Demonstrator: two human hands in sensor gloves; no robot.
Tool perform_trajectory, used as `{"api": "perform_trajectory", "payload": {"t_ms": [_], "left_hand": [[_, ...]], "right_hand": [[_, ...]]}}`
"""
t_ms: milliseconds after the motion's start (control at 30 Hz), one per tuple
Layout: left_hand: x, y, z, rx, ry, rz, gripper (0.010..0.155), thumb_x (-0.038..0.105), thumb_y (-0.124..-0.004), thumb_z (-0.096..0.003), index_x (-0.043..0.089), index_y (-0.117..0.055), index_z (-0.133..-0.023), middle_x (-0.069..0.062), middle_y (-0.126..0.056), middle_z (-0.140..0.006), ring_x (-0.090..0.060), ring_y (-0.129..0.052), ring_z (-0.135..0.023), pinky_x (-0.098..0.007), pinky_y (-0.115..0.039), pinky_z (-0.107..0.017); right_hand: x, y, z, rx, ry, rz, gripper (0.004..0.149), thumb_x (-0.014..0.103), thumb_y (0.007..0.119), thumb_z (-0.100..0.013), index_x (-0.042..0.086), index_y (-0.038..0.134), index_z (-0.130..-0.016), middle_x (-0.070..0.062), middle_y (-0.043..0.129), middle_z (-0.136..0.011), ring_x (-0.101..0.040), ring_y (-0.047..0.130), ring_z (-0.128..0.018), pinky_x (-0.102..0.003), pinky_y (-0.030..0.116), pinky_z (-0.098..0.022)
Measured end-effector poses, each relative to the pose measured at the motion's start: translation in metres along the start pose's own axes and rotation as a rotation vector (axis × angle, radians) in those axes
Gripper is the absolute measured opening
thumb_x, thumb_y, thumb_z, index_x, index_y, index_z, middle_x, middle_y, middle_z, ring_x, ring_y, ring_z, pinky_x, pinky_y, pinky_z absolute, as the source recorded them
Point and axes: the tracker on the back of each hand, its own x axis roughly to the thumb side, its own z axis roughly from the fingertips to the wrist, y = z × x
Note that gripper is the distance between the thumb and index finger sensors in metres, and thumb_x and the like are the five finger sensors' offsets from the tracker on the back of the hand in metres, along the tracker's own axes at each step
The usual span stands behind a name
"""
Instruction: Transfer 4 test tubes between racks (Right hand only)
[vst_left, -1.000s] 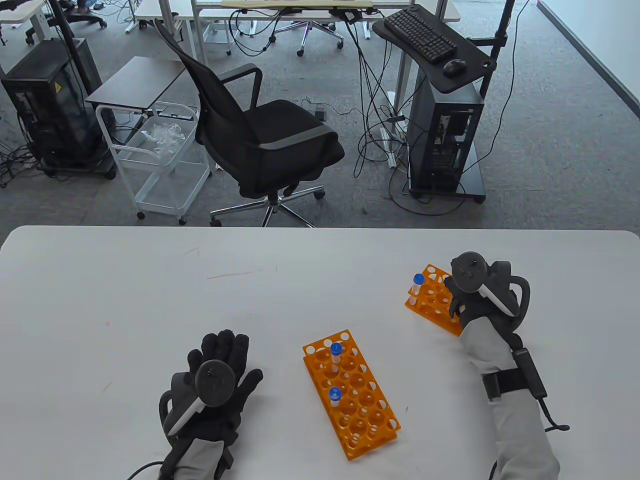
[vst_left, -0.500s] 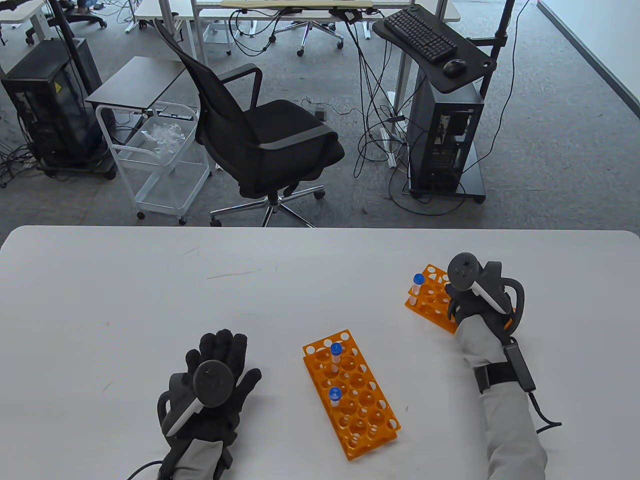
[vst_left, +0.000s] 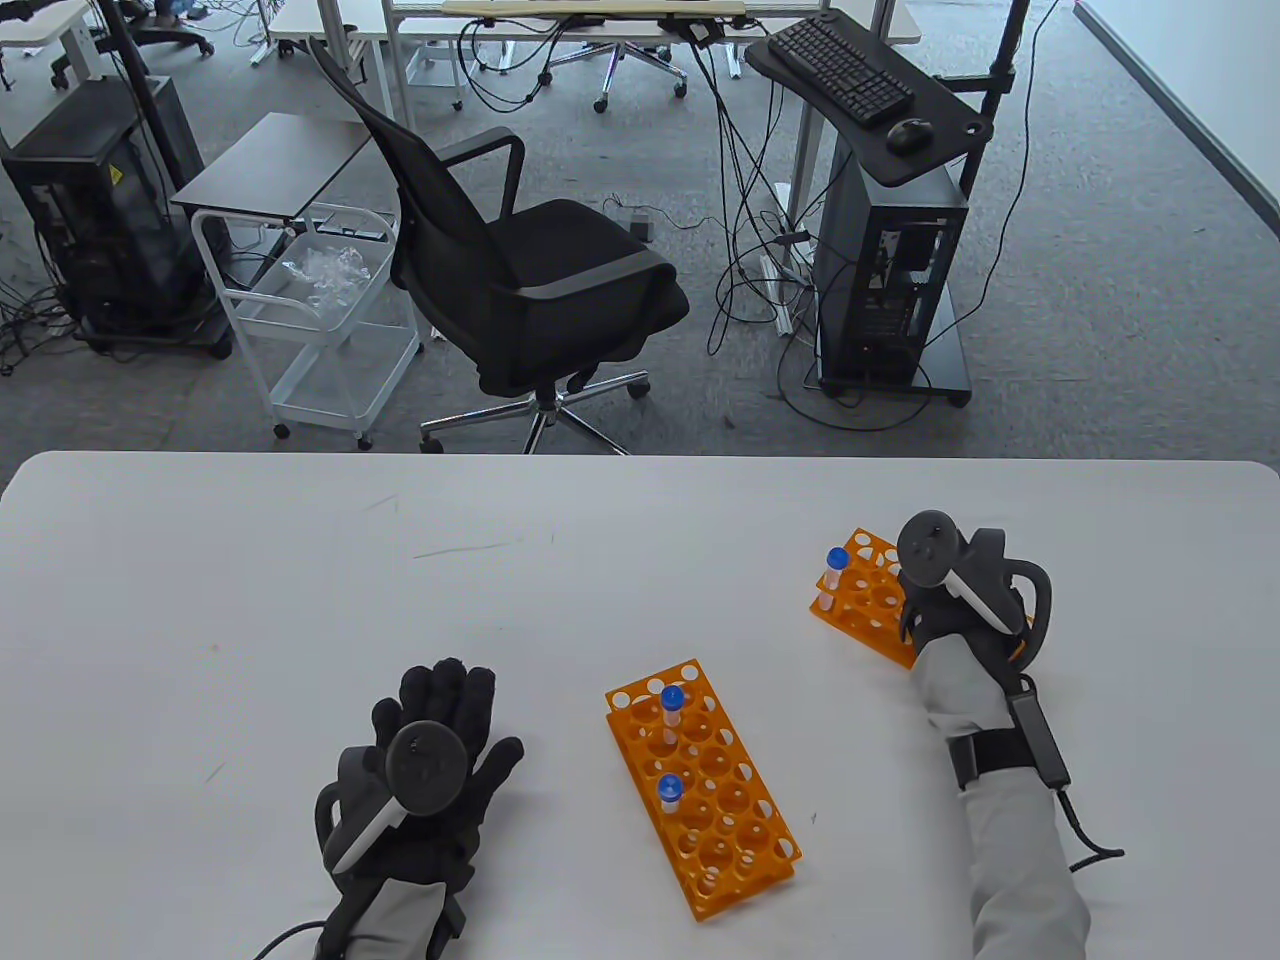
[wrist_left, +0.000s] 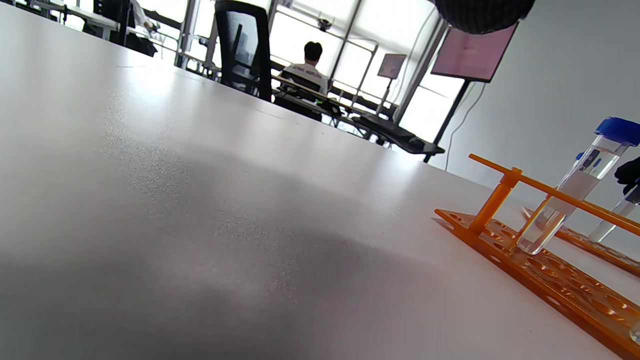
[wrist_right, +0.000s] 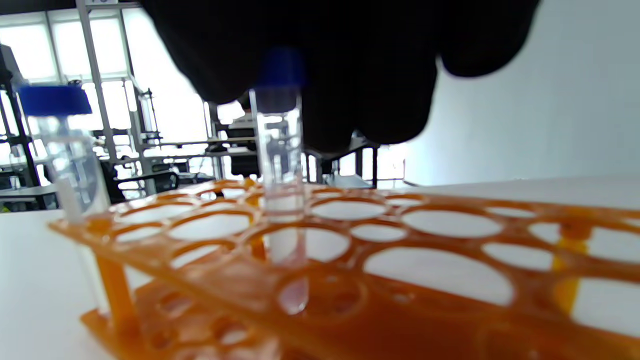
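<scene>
Blue-capped test tube (wrist_right: 280, 165) stands upright in a hole of the orange rack (vst_left: 868, 598) near the surface's right edge, its tip at the lower tier. The right hand (vst_left: 950, 590) is curled over its cap, fingers (wrist_right: 350, 75) touching it. The left hand (vst_left: 435, 760) rests flat, fingers spread, near the front edge.

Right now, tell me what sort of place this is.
Probably an office-like lab set up for recording hand tasks. A white table bears orange test-tube racks; behind it stand an office chair, a computer tower under a keyboard, and loose floor cables.
</scene>
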Motion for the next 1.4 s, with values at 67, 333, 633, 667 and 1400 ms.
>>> {"api": "perform_trajectory", "payload": {"t_ms": [67,333,633,667,1400], "left_hand": [[0.000,0.000,0.000,-0.002,-0.001,-0.001,0.072,0.068,-0.051,-0.0586,0.051,-0.010,-0.115,0.015,-0.002,-0.123,-0.015,0.007,-0.114,-0.041,0.002,-0.083],[0.001,0.000,0.000,-0.003,-0.001,-0.002,0.072,0.068,-0.051,-0.0587,0.051,-0.010,-0.115,0.015,-0.002,-0.123,-0.015,0.007,-0.114,-0.041,0.002,-0.083],[0.002,0.000,0.001,-0.004,-0.005,-0.003,0.071,0.068,-0.051,-0.0587,0.051,-0.010,-0.115,0.015,-0.002,-0.123,-0.015,0.007,-0.114,-0.041,0.002,-0.083],[0.002,0.000,0.001,-0.005,-0.006,-0.002,0.071,0.068,-0.051,-0.0588,0.051,-0.010,-0.115,0.015,-0.002,-0.123,-0.015,0.007,-0.114,-0.041,0.002,-0.083],[0.002,-0.001,0.000,-0.007,-0.005,-0.002,0.072,0.068,-0.051,-0.0587,0.050,-0.010,-0.115,0.015,-0.002,-0.123,-0.015,0.006,-0.114,-0.041,0.001,-0.083]], "right_hand": [[0.000,-0.004,0.002,-0.018,-0.006,-0.007,0.050,0.028,0.080,-0.046,0.011,0.077,-0.093,-0.015,0.092,-0.084,-0.041,0.089,-0.072,-0.062,0.066,-0.057],[0.002,-0.026,0.013,-0.093,-0.047,-0.015,0.050,0.029,0.081,-0.046,0.011,0.077,-0.093,-0.015,0.092,-0.083,-0.041,0.089,-0.071,-0.062,0.066,-0.057],[0.014,-0.052,0.029,-0.175,-0.118,-0.016,0.051,0.029,0.081,-0.046,0.011,0.077,-0.093,-0.015,0.092,-0.083,-0.041,0.089,-0.071,-0.062,0.066,-0.057],[0.017,-0.055,0.032,-0.185,-0.131,-0.014,0.050,0.029,0.081,-0.046,0.011,0.077,-0.093,-0.015,0.092,-0.083,-0.041,0.089,-0.071,-0.062,0.066,-0.057],[0.083,-0.083,0.071,-0.247,-0.369,-0.071,0.050,0.030,0.081,-0.046,0.011,0.078,-0.092,-0.015,0.093,-0.081,-0.041,0.090,-0.069,-0.062,0.066,-0.056]]}}
